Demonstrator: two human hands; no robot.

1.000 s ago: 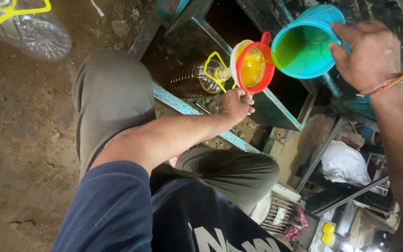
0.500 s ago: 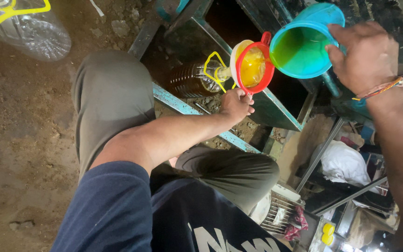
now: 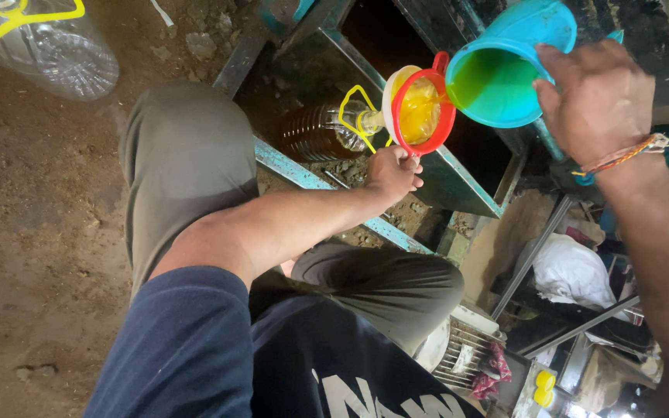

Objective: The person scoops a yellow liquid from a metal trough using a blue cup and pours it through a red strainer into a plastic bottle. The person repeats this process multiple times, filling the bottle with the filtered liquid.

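Head view: oil-filled blue jug [image 3: 505, 70], red funnel [image 3: 420, 112]

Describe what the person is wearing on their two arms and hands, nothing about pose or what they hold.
The left arm has a dark navy short sleeve covering the upper part; forearm and left hand are bare, with no glove, watch or ring visible. The right hand is also bare; its wrist carries a thin braided thread band in red, orange and yellow. No sleeve shows on the right forearm.
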